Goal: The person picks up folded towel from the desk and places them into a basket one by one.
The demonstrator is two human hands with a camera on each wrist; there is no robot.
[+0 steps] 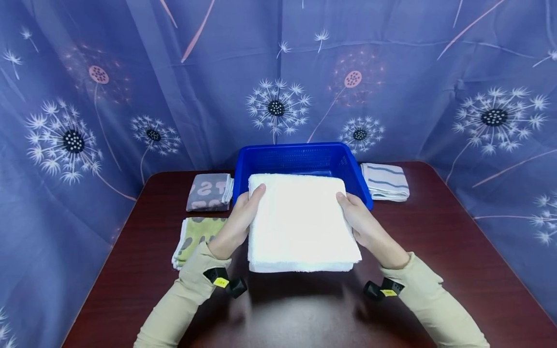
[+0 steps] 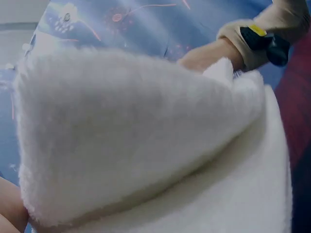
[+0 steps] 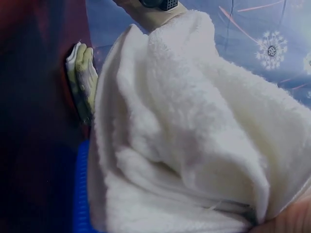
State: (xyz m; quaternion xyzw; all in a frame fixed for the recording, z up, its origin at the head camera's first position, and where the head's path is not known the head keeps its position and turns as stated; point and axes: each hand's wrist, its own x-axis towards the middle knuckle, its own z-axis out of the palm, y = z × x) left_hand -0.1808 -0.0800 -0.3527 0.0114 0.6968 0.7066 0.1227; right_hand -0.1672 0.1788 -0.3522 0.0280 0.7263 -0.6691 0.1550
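Observation:
A thick folded white towel (image 1: pixel 302 222) is held up in front of the blue basket (image 1: pixel 365 193), covering part of its near side. My left hand (image 1: pixel 239 220) grips the towel's left edge, thumb on top. On the opposite edge my right hand (image 1: pixel 361 220) pinches it the same way; the fingers beneath are hidden. Both wrist views show the fluffy layers of the towel (image 2: pixel 121 131) close up, with only a bit of the left hand (image 2: pixel 10 206) and of the right hand (image 3: pixel 289 218) in sight.
Left of the basket lies a folded grey towel (image 1: pixel 209 192) with pink lettering. Nearer, a folded green towel (image 1: pixel 197 234) with grey spots is partly behind my left arm. A white striped towel (image 1: pixel 384 181) lies right of the basket, on the dark red table (image 1: pixel 444 232). A patterned curtain (image 1: pixel 209 96) hangs behind.

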